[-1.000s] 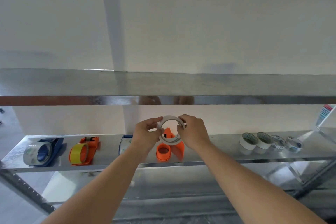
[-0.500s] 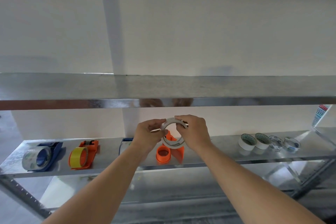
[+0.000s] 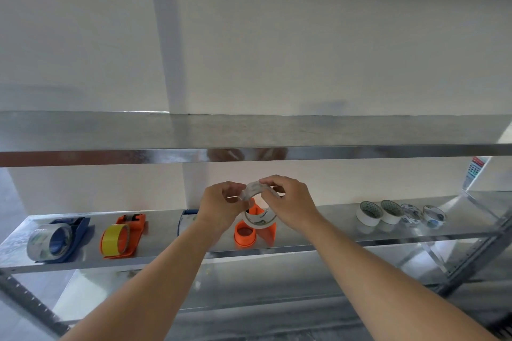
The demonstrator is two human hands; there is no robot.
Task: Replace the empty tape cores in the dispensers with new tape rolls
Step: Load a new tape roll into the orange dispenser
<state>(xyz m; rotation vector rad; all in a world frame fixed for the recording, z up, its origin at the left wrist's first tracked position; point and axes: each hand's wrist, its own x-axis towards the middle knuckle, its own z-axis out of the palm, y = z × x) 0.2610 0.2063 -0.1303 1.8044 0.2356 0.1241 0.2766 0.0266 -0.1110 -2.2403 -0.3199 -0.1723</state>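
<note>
A clear tape roll (image 3: 259,220) is held in the air above the middle shelf (image 3: 318,241). My left hand (image 3: 219,206) pinches its left rim, and my right hand (image 3: 288,202) grips its top and right side. Right under it stands an orange dispenser (image 3: 249,232) with a bare orange hub. A blue dispenser (image 3: 59,238) with clear tape sits at the shelf's left end. Beside it an orange dispenser (image 3: 122,237) carries yellow tape. Another blue dispenser (image 3: 188,220) is mostly hidden behind my left wrist.
Several spare tape rolls (image 3: 400,214) stand in a row on the shelf's right part. An upper metal shelf (image 3: 249,152) crosses just above my hands. A lower shelf (image 3: 249,285) and angled frame posts lie below. The wall is close behind.
The roll has tilted in my hands: my right fingers moved over its top, and my left fingers shifted along its left rim. The view has dropped slightly.
</note>
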